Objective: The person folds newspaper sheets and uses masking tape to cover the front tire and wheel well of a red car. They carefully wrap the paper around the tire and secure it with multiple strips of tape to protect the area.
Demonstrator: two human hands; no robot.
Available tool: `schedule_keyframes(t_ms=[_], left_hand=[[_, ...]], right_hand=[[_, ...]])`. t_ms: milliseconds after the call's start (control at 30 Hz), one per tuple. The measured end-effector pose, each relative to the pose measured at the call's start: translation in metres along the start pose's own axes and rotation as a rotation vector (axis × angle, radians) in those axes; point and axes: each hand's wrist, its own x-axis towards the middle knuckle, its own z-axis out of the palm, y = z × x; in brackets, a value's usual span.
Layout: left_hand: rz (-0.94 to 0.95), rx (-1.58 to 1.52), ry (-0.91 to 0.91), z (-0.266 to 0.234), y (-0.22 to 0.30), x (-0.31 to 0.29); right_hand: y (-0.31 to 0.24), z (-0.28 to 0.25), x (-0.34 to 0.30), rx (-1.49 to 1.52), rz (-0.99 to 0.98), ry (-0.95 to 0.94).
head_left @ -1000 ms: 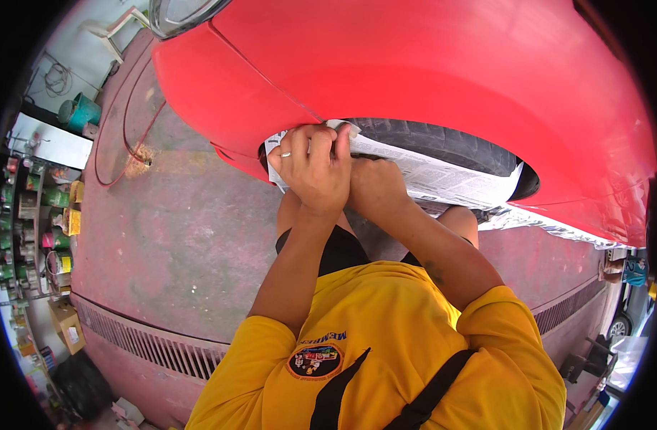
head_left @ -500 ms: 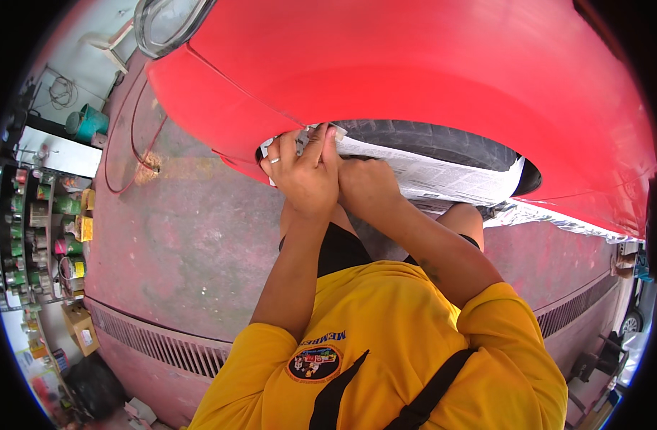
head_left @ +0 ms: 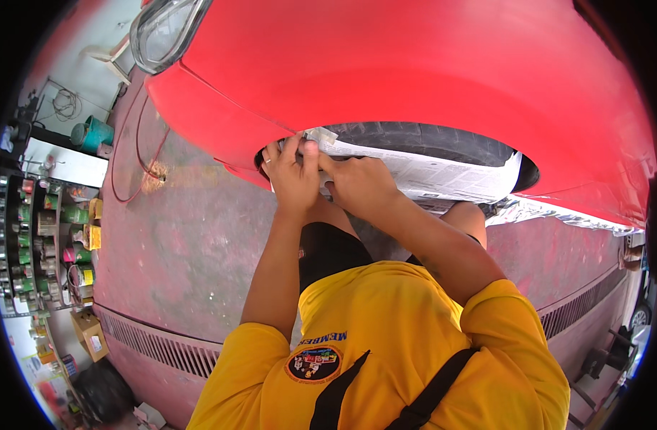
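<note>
My left hand point(head_left: 294, 177) is at the front lip of the red car's wheel arch point(head_left: 285, 107), a ring on one finger. Its fingers bend over the end of a printed newspaper sheet point(head_left: 450, 175), the thumb pointing up. Right against it, my right hand point(head_left: 363, 185) is curled, its fingertips at the left thumb. What the right fingers pinch is hidden. The newspaper runs along the lower side of the black tyre point(head_left: 414, 137). A pale strip of tape point(head_left: 324, 134) shows on the paper's end beside the arch edge.
A headlight point(head_left: 164, 36) is at the upper left. Crinkled silver sheeting point(head_left: 543, 211) hangs under the car's right side. On the floor lie a thin hose point(head_left: 113, 183) and a slotted drain grate point(head_left: 156, 351). Shelves of cans point(head_left: 49, 229) line the left, near a cardboard box point(head_left: 90, 335).
My left hand has shifted slightly left and down, its fingers uncovering the paper's end by the arch lip. The right hand stays close, its forefinger reaching toward the left thumb. The view has tilted slightly.
</note>
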Motion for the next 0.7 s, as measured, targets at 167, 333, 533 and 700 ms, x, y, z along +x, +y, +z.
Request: schedule_keyframes(t_ms=[167,333,533,700], left_hand=[[0.048,-0.085,-0.029,0.006,-0.022,-0.003],[0.072,-0.150,0.063,0.014,-0.020,-0.005],[0.077,0.052,0.027,0.019,-0.017,-0.003],[-0.021,-0.007,0.014,0.022,0.015,-0.001]], right_hand=[[-0.012,-0.023,-0.013,-0.036,0.013,-0.021],[-0.013,-0.037,-0.016,-0.032,0.148,0.007],[0.001,-0.044,-0.038,-0.214,0.141,-0.046],[0.018,-0.024,-0.126,0.015,0.245,0.025]])
